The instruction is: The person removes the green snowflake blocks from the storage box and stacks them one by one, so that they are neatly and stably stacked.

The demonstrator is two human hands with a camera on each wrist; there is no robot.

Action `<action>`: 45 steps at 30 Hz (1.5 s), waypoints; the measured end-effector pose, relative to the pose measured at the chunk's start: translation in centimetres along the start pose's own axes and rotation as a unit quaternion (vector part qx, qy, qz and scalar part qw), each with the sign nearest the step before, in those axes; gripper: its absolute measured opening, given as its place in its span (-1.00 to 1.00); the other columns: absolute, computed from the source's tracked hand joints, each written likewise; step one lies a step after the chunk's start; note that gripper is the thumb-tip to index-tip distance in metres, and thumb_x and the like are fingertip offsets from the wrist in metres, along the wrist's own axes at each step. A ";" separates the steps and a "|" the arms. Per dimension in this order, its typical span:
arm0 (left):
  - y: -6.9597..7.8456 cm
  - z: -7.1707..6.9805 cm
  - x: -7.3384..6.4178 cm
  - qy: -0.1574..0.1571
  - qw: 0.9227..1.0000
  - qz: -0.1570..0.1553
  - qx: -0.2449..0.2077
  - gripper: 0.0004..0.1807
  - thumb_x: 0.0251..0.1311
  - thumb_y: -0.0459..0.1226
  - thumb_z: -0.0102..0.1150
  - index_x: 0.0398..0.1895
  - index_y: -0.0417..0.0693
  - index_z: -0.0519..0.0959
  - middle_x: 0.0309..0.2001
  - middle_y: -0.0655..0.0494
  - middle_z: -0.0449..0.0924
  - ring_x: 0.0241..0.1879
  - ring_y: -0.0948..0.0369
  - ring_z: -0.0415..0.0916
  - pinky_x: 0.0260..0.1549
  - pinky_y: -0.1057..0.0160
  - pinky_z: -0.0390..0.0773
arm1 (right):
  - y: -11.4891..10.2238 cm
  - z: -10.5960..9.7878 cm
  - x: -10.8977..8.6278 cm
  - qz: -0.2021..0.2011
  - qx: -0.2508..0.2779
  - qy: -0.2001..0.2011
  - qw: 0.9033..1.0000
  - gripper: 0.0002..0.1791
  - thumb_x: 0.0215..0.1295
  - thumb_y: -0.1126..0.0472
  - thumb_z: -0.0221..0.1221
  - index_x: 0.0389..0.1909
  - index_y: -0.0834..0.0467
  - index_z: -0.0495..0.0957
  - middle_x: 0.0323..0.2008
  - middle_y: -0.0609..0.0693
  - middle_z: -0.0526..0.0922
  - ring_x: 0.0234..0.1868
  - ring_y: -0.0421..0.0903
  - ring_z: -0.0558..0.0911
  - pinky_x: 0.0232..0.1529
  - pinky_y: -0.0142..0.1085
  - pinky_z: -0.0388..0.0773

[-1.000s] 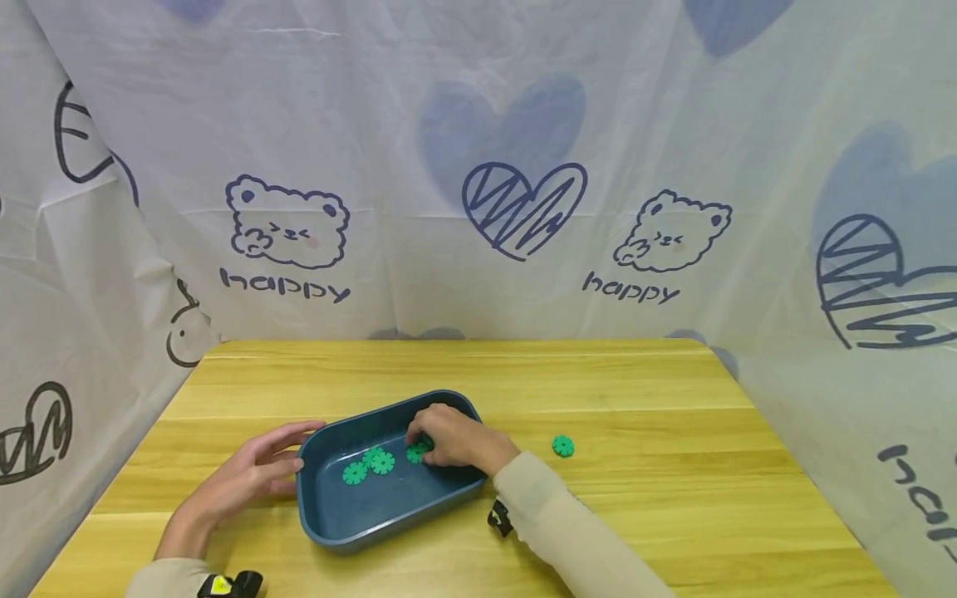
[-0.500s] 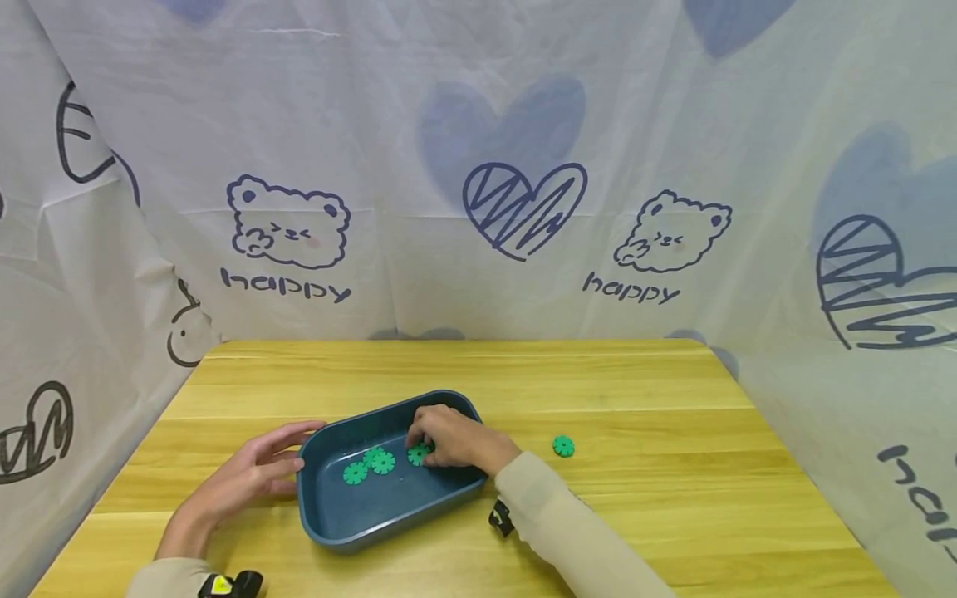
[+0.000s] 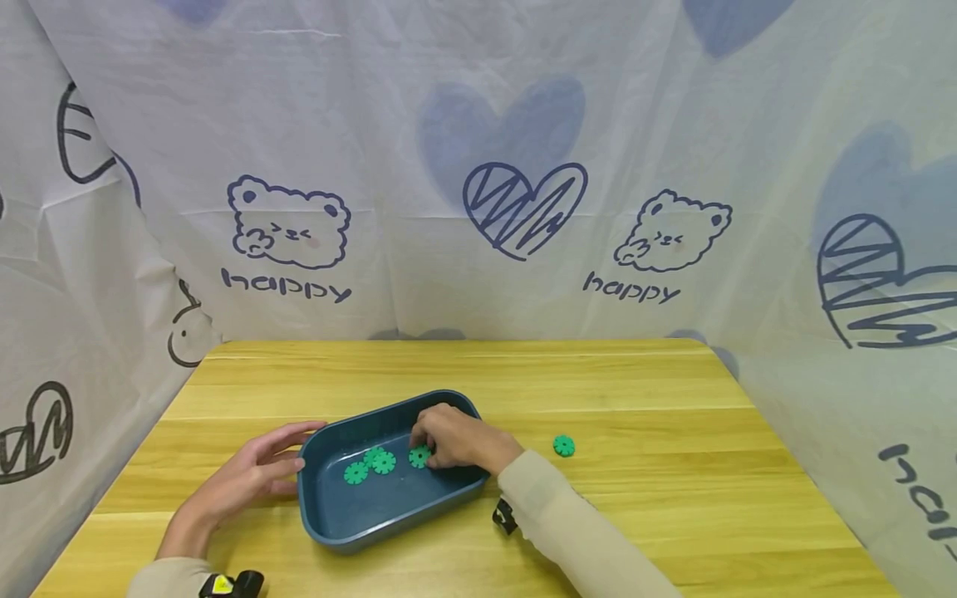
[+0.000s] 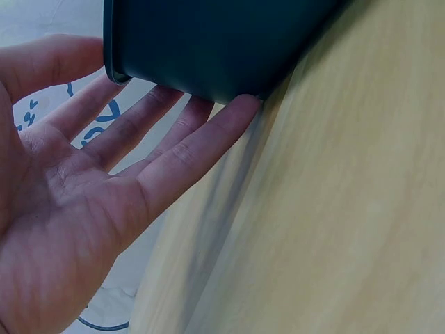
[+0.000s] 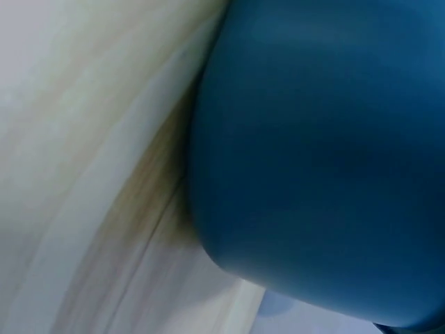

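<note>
A dark blue rectangular tub [image 3: 389,519] with rounded corners stands slantwise on the table. In the head view my left hand [image 3: 242,482] touches its left end, thumb near the rim. The left wrist view shows that hand's [image 4: 90,167] fingers stretched out against the tub's outer wall [image 4: 208,49]. My right hand [image 3: 456,438] reaches into the tub's right end, fingers bent down. Its thumb and fingers pinch a green notched plastic disc [image 3: 419,457], partly covered. Several similar discs [image 3: 356,473] lie together near the tub's middle. The right wrist view shows only the tub's outside [image 5: 313,160], not the hand.
One more green notched disc [image 3: 564,446] lies on the wooden table [image 3: 673,498], right of the tub. A whitish cloth [image 3: 419,274] printed with hearts and bears hangs behind the table and along both sides.
My right hand has shifted very slightly to the right, and the disc at its fingertips has moved a little with it. My left hand and the tub stay essentially in place.
</note>
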State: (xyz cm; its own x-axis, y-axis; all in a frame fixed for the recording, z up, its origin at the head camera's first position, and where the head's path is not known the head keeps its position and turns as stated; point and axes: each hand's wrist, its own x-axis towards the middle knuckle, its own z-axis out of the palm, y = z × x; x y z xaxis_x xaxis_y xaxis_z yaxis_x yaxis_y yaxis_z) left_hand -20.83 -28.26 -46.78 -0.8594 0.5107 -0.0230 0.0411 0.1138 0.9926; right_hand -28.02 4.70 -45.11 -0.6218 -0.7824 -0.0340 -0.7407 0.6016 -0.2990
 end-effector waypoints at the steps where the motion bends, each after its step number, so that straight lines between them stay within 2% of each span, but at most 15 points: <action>1: 0.0 0.0 0.0 -0.001 1.000 0.000 -0.001 -0.39 0.54 -0.33 0.01 0.59 -0.09 0.19 0.30 0.43 0.51 0.21 0.35 0.59 0.04 0.12 0.75 | 0.0 0.0 0.0 0.002 0.003 0.000 1.000 -0.71 0.20 0.26 0.47 -0.04 0.11 0.77 -0.13 -0.05 0.74 -0.24 -0.30 0.66 -0.23 -0.61 0.57; 7: 0.0 0.0 0.1 0.002 1.000 -0.007 -0.002 -0.39 0.53 -0.32 0.02 0.59 -0.09 0.18 0.30 0.42 0.50 0.21 0.35 0.59 0.04 0.10 0.75 | 0.0 0.0 -0.2 0.002 0.007 -0.002 1.000 -0.72 0.17 0.23 0.48 -0.08 0.10 0.77 -0.22 -0.08 0.73 -0.30 -0.36 0.61 -0.28 -0.63 0.54; 20: 0.0 -0.1 0.0 -0.001 1.000 -0.008 -0.003 -0.38 0.53 -0.32 0.02 0.60 -0.09 0.17 0.30 0.45 0.49 0.21 0.35 0.59 0.04 0.06 0.75 | 0.1 -0.5 -0.9 -0.028 0.040 0.026 0.998 -0.71 0.18 0.20 0.48 -0.07 0.13 0.77 -0.19 -0.06 0.75 -0.31 -0.37 0.59 -0.26 -0.64 0.53; 28: -0.1 -0.1 0.1 0.002 1.000 -0.013 0.002 -0.38 0.53 -0.31 0.02 0.60 -0.09 0.17 0.30 0.41 0.49 0.21 0.35 0.59 0.05 0.07 0.75 | 0.0 -1.3 -1.9 -0.046 0.053 0.042 0.997 -0.72 0.18 0.19 0.47 -0.08 0.13 0.77 -0.14 -0.04 0.76 -0.26 -0.28 0.66 -0.23 -0.63 0.55; 35: -0.1 -0.1 0.0 0.001 1.000 -0.010 0.002 -0.38 0.53 -0.31 0.02 0.60 -0.08 0.18 0.29 0.42 0.49 0.21 0.36 0.59 0.04 0.08 0.75 | 0.4 -1.9 -2.8 -0.056 0.088 0.057 0.993 -0.74 0.20 0.22 0.45 -0.08 0.13 0.76 -0.15 -0.02 0.75 -0.25 -0.18 0.68 -0.23 -0.60 0.56; 41: -0.1 -0.1 0.1 0.006 1.000 -0.010 0.003 -0.38 0.52 -0.32 0.03 0.59 -0.13 0.17 0.29 0.43 0.51 0.20 0.35 0.59 0.04 0.10 0.75 | 0.5 -2.9 -4.0 -0.045 0.104 0.074 0.991 -0.77 0.20 0.19 0.45 -0.11 0.08 0.77 -0.16 -0.07 0.74 -0.21 -0.03 0.70 -0.24 -0.52 0.56; 45: -0.1 -0.1 0.1 0.010 1.000 -0.016 0.006 -0.36 0.52 -0.30 0.04 0.59 -0.15 0.16 0.29 0.44 0.51 0.20 0.36 0.59 0.05 0.09 0.75 | 0.6 -3.5 -4.9 -0.044 0.101 0.090 0.990 -0.76 0.18 0.20 0.46 -0.12 0.09 0.77 -0.17 -0.07 0.75 -0.21 -0.03 0.70 -0.21 -0.46 0.61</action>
State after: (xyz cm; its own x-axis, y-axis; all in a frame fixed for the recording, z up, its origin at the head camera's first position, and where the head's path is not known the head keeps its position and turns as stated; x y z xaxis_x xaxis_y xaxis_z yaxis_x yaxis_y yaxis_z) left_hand -20.99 -28.31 -46.85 -0.8706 0.4892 -0.0523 0.0194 0.1404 0.9899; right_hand -26.36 9.45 -41.75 -0.6062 -0.7778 0.1663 -0.7395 0.4742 -0.4777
